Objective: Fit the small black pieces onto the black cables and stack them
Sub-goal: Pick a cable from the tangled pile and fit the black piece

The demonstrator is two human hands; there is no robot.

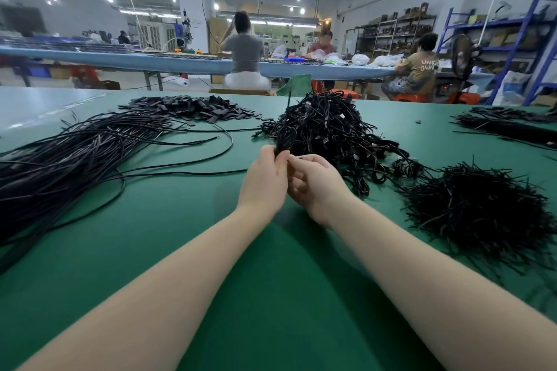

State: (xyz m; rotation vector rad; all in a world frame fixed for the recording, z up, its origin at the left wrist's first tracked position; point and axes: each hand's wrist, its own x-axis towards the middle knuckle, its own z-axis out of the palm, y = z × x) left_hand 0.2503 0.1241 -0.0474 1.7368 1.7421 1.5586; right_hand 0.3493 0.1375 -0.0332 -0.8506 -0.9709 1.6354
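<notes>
Head view of a cable-assembly bench. A coiled black cable (283, 137) is gripped in the curled fingers of the left hand (265, 181), above the green table (271, 295). The right hand (316, 187) is held just beside it, fingers curled toward the cable end; whether a small black piece is pinched there cannot be told. Loose cables (75, 153) are spread at the left, flat black pieces (193, 108) lie at the far left-centre, a stack of coiled cables (325, 126) stands directly behind the hands, and a mound of short black strips (482, 208) is seen at the right. Probable risks: the coil may spring open if the grip is relaxed; a piece may be dropped and lost among black clutter; the held loop may be snagged on the stack behind.
</notes>
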